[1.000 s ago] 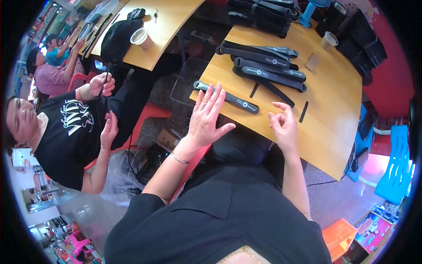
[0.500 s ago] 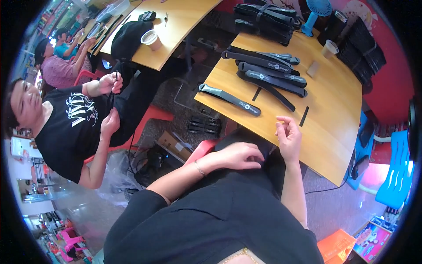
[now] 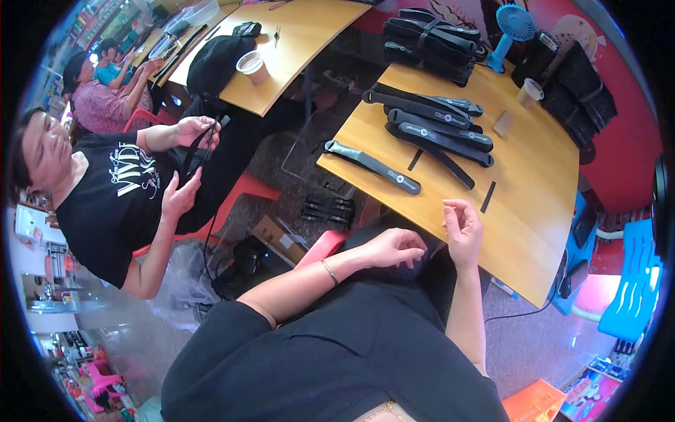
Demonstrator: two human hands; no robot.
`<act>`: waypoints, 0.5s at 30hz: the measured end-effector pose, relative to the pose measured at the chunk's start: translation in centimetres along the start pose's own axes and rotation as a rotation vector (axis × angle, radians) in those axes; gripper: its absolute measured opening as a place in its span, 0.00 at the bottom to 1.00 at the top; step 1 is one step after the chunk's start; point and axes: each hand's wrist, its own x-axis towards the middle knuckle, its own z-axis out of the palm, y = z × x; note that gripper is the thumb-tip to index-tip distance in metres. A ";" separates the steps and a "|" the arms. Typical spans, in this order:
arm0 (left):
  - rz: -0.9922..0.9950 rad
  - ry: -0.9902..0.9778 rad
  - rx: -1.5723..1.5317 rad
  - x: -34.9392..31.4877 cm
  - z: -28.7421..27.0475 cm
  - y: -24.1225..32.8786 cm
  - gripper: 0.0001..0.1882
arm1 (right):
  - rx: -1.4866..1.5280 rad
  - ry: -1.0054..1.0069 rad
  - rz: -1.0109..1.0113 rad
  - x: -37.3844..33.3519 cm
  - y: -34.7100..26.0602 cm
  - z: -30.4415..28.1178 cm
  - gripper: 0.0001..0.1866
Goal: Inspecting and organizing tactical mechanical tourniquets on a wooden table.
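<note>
My left hand hovers over my lap just short of the table's front edge, its fingers loosely bent and apart, holding nothing. My right hand is raised at that edge, fingers half curled with a gap to the thumb; nothing shows in it. Nearest to both on the wooden table lies a single dark grey strap with a looped end and a white print. Behind it is a loose pile of similar straps. Two short black strips lie beside the pile, one partly under a strap.
A tied strap bundle, blue fan, cup, beige block and black bundle stand toward the back. To the left, a seated co-worker handles a black strap beside another table. A blue chair stands right.
My right hand's fingers have curled in more and it has dropped slightly. My left hand has lifted a little, its fingers spreading. The view has shifted slightly; the straps lie as before.
</note>
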 end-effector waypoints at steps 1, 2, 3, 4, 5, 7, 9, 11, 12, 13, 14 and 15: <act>-0.004 -0.002 -0.005 0.0 0.0 0.0 0.16 | 0.001 0.010 0.003 0.0 0.0 0.0 0.04; -0.007 -0.008 -0.009 0.1 -0.1 -0.1 0.16 | -0.003 0.014 0.009 0.0 -0.1 0.0 0.04; 0.004 -0.003 -0.023 0.0 -0.1 -0.2 0.16 | -0.011 0.003 0.003 0.1 -0.2 0.2 0.04; 0.014 0.002 -0.036 0.0 -0.2 -0.3 0.16 | -0.018 -0.008 -0.002 0.2 -0.3 0.2 0.04; 0.011 -0.003 -0.041 -0.1 -0.3 -0.3 0.16 | -0.022 -0.006 0.004 0.2 -0.3 0.2 0.04; 0.029 -0.014 -0.008 -0.2 -0.3 -0.1 0.15 | -0.041 -0.017 0.003 0.2 -0.2 0.3 0.04; 0.078 -0.010 -0.072 0.2 0.0 -0.8 0.14 | -0.042 -0.004 0.006 0.1 -0.2 0.4 0.04; 0.127 -0.010 -0.135 0.1 0.0 -0.8 0.14 | -0.044 0.014 0.011 0.1 -0.1 0.3 0.04; 0.123 0.000 -0.176 0.1 0.0 -0.5 0.14 | -0.061 0.013 0.009 0.1 -0.1 0.3 0.04; 0.119 0.010 -0.216 0.0 -0.1 -0.2 0.14 | -0.077 0.013 0.007 0.1 -0.1 0.3 0.04; 0.116 0.007 -0.220 0.0 -0.1 -0.1 0.14 | -0.080 0.014 0.012 0.2 -0.1 0.4 0.04; 0.126 0.001 -0.242 -0.1 -0.1 0.1 0.14 | -0.074 0.012 0.004 0.3 -0.2 0.5 0.04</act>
